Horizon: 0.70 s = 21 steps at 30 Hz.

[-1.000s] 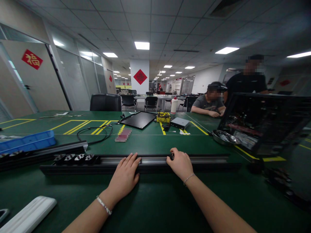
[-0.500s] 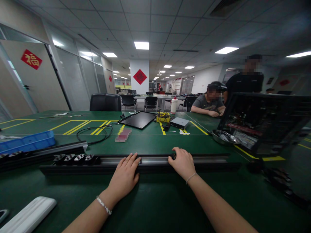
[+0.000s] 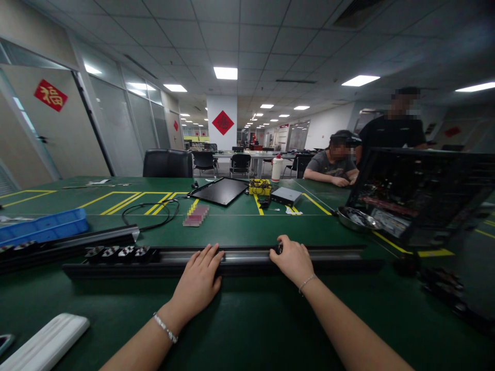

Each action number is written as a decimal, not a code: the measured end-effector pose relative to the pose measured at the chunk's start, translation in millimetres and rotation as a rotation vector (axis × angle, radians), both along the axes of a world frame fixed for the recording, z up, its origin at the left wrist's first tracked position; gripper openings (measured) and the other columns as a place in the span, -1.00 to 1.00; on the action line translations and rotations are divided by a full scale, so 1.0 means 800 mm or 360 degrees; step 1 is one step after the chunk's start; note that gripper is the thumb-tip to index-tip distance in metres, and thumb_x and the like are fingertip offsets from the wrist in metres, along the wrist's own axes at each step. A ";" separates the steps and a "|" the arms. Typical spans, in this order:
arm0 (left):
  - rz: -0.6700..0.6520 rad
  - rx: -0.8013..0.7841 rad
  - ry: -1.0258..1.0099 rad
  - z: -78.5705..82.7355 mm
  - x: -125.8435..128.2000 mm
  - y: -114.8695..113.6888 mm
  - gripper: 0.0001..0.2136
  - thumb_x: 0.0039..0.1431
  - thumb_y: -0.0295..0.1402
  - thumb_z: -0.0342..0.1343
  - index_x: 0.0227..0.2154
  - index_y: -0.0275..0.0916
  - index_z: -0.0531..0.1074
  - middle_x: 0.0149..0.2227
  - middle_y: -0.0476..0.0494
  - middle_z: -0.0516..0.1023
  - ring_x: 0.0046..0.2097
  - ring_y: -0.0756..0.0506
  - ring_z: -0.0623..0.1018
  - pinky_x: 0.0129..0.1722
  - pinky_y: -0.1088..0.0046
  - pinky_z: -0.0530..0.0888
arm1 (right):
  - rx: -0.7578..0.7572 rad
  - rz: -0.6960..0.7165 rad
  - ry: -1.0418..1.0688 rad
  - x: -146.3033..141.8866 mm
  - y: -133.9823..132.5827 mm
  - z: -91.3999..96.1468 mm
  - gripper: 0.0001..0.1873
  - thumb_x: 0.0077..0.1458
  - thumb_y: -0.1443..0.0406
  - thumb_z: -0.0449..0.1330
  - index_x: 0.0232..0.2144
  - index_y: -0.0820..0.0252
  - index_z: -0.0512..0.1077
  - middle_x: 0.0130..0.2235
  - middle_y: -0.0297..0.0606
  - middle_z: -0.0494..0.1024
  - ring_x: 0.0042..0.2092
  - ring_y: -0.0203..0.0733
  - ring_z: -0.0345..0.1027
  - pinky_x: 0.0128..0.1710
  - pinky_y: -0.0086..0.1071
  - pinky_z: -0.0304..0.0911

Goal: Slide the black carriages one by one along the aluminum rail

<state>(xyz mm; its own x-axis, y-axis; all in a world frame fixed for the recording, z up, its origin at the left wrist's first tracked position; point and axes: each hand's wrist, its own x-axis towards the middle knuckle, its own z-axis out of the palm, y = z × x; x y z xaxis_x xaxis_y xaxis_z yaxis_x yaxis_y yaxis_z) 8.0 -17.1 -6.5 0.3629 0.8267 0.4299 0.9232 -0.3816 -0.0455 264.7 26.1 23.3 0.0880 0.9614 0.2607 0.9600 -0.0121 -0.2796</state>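
A long black channel rail (image 3: 247, 257) lies crosswise on the green table in front of me, with a shiny strip along its inside. Several black-and-silver modules (image 3: 118, 252) sit in a row at its left end. My left hand (image 3: 200, 275) rests on the rail left of its middle, fingers stretched out and a bracelet at the wrist. Right of the middle, my right hand (image 3: 293, 262) pinches a small black part (image 3: 278, 249) between thumb and index finger, at the rail. Fingers hide most of that part, so its kind is unclear.
A second rail (image 3: 96, 238) and a blue bin (image 3: 46, 226) are at left. An open computer case (image 3: 417, 196) and metal bowl (image 3: 358, 219) stand right. Farther back lie a black panel (image 3: 220, 190) and grey box (image 3: 286, 196). Two people (image 3: 332, 165) are beyond.
My right hand has shifted slightly to the right along the rail with the small black part. My left hand has stayed in place. The standing person has moved a little.
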 end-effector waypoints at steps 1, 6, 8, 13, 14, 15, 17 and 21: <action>-0.0002 -0.0001 -0.0002 0.000 0.000 0.000 -0.51 0.03 -0.40 -0.02 0.10 -0.16 0.21 0.22 -0.16 0.20 0.23 -0.19 0.18 0.15 0.14 0.20 | -0.0009 0.0008 0.0006 0.001 0.001 0.000 -0.62 -0.03 0.13 0.07 -0.16 0.18 0.33 -0.24 -0.17 0.51 -0.12 -0.06 0.33 -0.04 -0.20 0.01; -0.0005 -0.0009 -0.0024 0.000 -0.001 0.001 -0.51 0.03 -0.40 -0.02 0.09 -0.14 0.21 0.22 -0.14 0.20 0.23 -0.18 0.18 0.16 0.14 0.19 | -0.0007 0.0022 0.0011 0.003 0.001 0.002 -0.63 -0.02 0.13 0.07 -0.16 0.17 0.33 -0.23 -0.17 0.51 -0.12 -0.07 0.33 -0.07 -0.23 0.04; -0.0006 -0.0008 -0.0036 -0.001 -0.001 0.001 -0.51 0.03 -0.40 -0.02 0.09 -0.13 0.21 0.22 -0.14 0.20 0.23 -0.18 0.18 0.16 0.14 0.19 | -0.0002 0.0039 0.0008 0.003 0.001 0.002 -0.64 -0.01 0.14 0.06 -0.16 0.17 0.33 -0.23 -0.17 0.51 -0.12 -0.07 0.33 -0.07 -0.24 0.04; -0.0007 -0.0007 -0.0030 -0.001 -0.001 0.000 -0.51 0.03 -0.41 -0.02 0.09 -0.15 0.22 0.22 -0.15 0.20 0.22 -0.18 0.19 0.15 0.14 0.20 | -0.0001 0.0062 -0.0021 0.004 -0.001 0.004 -0.64 0.00 0.15 0.06 -0.15 0.18 0.34 -0.25 -0.16 0.51 -0.14 -0.08 0.34 -0.09 -0.25 0.06; -0.0005 -0.0007 -0.0025 0.000 0.000 -0.001 -0.51 0.03 -0.41 -0.02 0.09 -0.15 0.22 0.22 -0.15 0.20 0.22 -0.18 0.19 0.15 0.14 0.20 | -0.0001 0.0060 -0.0025 0.004 -0.001 0.005 -0.64 0.00 0.15 0.06 -0.15 0.18 0.34 -0.25 -0.16 0.51 -0.15 -0.08 0.34 -0.10 -0.25 0.06; -0.0003 -0.0007 -0.0022 0.000 0.000 -0.001 -0.51 0.03 -0.41 -0.02 0.09 -0.15 0.22 0.22 -0.15 0.20 0.22 -0.18 0.19 0.15 0.14 0.20 | 0.0001 0.0060 -0.0029 0.005 -0.001 0.005 -0.64 0.00 0.16 0.06 -0.15 0.18 0.33 -0.25 -0.16 0.51 -0.15 -0.07 0.34 -0.11 -0.25 0.07; -0.0002 -0.0008 -0.0027 0.000 0.001 -0.001 -0.51 0.02 -0.41 -0.02 0.09 -0.15 0.22 0.21 -0.15 0.21 0.22 -0.18 0.19 0.15 0.14 0.19 | 0.0002 0.0063 -0.0032 0.005 -0.001 0.005 -0.64 0.00 0.16 0.06 -0.15 0.18 0.33 -0.25 -0.15 0.51 -0.15 -0.06 0.34 -0.11 -0.24 0.07; -0.0010 -0.0006 -0.0049 -0.001 0.000 0.000 -0.51 0.02 -0.41 -0.01 0.09 -0.13 0.22 0.21 -0.15 0.21 0.22 -0.18 0.20 0.15 0.13 0.19 | -0.0001 0.0074 -0.0032 0.006 0.001 0.004 -0.63 -0.01 0.16 0.06 -0.14 0.17 0.33 -0.25 -0.17 0.51 -0.16 -0.06 0.35 -0.10 -0.25 0.08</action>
<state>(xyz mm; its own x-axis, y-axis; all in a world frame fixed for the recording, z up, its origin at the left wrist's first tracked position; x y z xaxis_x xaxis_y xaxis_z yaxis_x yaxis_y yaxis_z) 8.3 -17.0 -7.0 0.3547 0.8262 0.4377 0.9218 -0.3874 -0.0158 269.1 26.5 26.9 0.0378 0.9645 0.2615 0.9650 0.0327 -0.2604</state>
